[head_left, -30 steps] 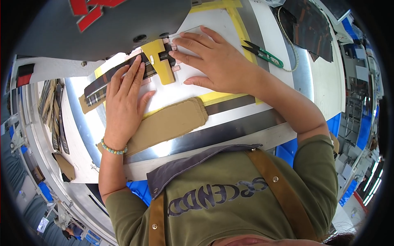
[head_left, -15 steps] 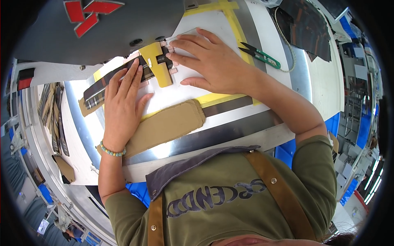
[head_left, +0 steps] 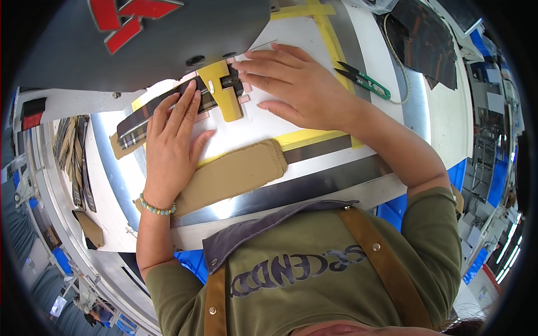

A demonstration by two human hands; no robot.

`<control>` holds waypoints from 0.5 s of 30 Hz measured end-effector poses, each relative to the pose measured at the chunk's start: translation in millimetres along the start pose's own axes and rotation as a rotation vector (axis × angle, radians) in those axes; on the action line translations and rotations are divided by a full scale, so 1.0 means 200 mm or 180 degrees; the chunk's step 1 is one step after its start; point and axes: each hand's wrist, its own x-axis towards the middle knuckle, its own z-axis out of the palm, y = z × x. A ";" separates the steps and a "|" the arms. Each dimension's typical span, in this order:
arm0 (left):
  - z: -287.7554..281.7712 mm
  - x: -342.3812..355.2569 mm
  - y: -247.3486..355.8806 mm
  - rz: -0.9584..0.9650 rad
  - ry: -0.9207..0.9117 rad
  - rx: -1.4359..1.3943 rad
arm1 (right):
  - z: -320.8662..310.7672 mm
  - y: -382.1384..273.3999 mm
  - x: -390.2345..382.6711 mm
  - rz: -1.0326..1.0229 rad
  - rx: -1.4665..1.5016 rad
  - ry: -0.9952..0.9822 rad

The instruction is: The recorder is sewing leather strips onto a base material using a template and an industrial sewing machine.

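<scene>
My left hand lies flat with its fingers stretched out, fingertips pressing on a dark plaid fabric strip left of the yellow T-shaped piece. A tan layer shows under the strip's left end. My right hand is open, palm down, with its fingertips at the strip's right end, on the other side of the yellow piece. The grey sewing machine head with a red emblem overhangs the strip and hides part of the area behind it. Below my left hand lies a stack of tan fabric pieces.
Green-handled thread snips lie right of my right hand. Dark sheets and a pale cord are at the far right. Plaid and tan strips hang at the left. Yellow tape borders the white work surface.
The whole view has shifted slightly to the right. Both hands, the fabric strip and the yellow piece keep almost the same places relative to each other.
</scene>
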 end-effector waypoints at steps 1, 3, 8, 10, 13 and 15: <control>0.00 0.00 0.00 0.0014 -0.0008 0.0000 | 0.01 0.01 0.00 -0.0104 0.0047 -0.0089; 0.00 0.00 0.00 0.0026 -0.0016 -0.0003 | 0.02 0.01 -0.01 -0.0208 0.0094 -0.0181; -0.02 0.00 0.00 0.0038 -0.0097 -0.0101 | 0.04 0.01 -0.01 -0.0173 -0.0138 -0.0373; -0.02 0.01 0.00 0.0037 -0.0117 -0.0071 | 0.04 0.01 -0.01 -0.0174 -0.0135 -0.0382; -0.03 0.01 0.00 0.0057 -0.0131 -0.0034 | 0.03 0.01 -0.02 -0.0148 -0.0072 -0.0400; -0.03 0.02 -0.01 0.0083 -0.0138 -0.0029 | 0.03 0.00 -0.02 -0.0109 -0.0003 -0.0408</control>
